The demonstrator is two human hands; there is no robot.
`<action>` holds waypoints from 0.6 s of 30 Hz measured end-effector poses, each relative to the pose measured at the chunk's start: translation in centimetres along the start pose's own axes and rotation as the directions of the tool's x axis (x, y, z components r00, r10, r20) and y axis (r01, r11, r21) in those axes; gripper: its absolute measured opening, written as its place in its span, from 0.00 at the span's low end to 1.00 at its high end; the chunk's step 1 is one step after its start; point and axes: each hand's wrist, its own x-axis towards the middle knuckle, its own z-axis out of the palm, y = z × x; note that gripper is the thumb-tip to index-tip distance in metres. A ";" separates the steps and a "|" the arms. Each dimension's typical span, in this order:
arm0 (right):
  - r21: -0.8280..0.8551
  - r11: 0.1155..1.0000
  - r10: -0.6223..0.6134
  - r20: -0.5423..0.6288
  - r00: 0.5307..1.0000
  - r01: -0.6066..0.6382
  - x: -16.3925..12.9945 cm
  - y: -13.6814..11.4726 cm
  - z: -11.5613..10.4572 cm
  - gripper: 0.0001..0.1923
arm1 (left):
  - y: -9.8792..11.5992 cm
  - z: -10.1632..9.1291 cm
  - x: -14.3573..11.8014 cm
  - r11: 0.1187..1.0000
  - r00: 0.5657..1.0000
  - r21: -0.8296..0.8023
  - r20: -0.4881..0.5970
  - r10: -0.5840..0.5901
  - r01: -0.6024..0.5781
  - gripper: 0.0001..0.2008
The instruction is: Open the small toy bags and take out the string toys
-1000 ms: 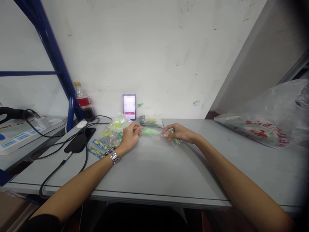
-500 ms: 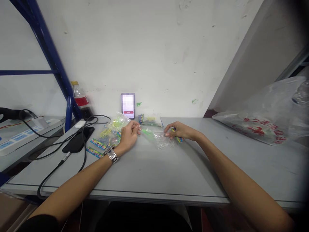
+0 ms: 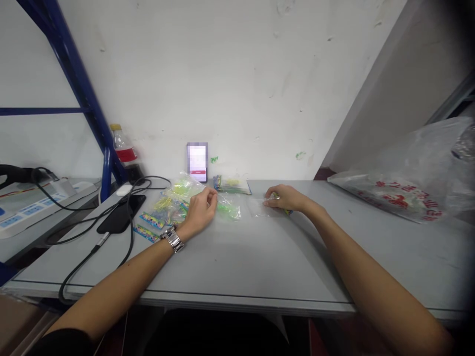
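Observation:
My left hand [image 3: 202, 208], with a metal watch on its wrist, is closed in a pinch over the grey table. From its fingertips a see-through, light green plastic piece [image 3: 229, 208] extends to the right; its exact kind is unclear. My right hand [image 3: 286, 198] grips a clear plastic bag [image 3: 259, 207], its colourful printed strip [image 3: 289, 212] showing partly under the palm. A gap separates the bag from the green piece. Beside and behind my left hand lie several clear packets [image 3: 163, 203] with yellow-green contents and colourful strips [image 3: 146, 232].
Behind my hands lies another packet [image 3: 233, 186]. A lit phone [image 3: 197, 162] leans on the wall. At left are a black phone [image 3: 120, 216] with cables, a white case [image 3: 123, 190], a cola bottle [image 3: 125, 154] and a power strip [image 3: 37, 207]. A white plastic bag [image 3: 401, 173] sits at right.
My right hand has moved right with the clear bag, drawing it away from the green piece. The green piece stays by my left hand, which has barely moved.

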 end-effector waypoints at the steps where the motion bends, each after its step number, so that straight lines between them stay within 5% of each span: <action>1: -0.039 0.999 0.007 -0.028 1.000 -0.008 0.0 0.0 0.1 0.14 | 0.0 0.0 0.0 1.000 1.000 0.020 -0.010 0.004 -0.004 0.04; 5: -0.200 0.980 -0.032 -0.148 0.988 0.002 -0.3 -0.9 0.6 0.19 | -0.3 -0.1 0.1 0.997 0.996 0.073 -0.091 -0.003 0.010 0.04; 9: -0.265 0.963 -0.120 -0.266 0.956 0.047 -1.1 -3.4 1.0 0.18 | 0.0 -0.4 0.0 0.954 0.965 0.208 -0.105 0.239 -0.214 0.08; 13: -0.172 0.967 -0.232 -0.275 0.933 0.190 -1.7 -5.6 1.5 0.16 | 0.5 -0.4 -0.6 0.834 0.869 0.259 0.236 0.435 -0.487 0.12; 18: -0.097 0.932 -0.360 -0.313 0.879 0.348 -2.0 -6.8 2.2 0.15 | 0.1 0.2 -1.2 0.793 0.719 0.172 0.562 0.408 -0.584 0.13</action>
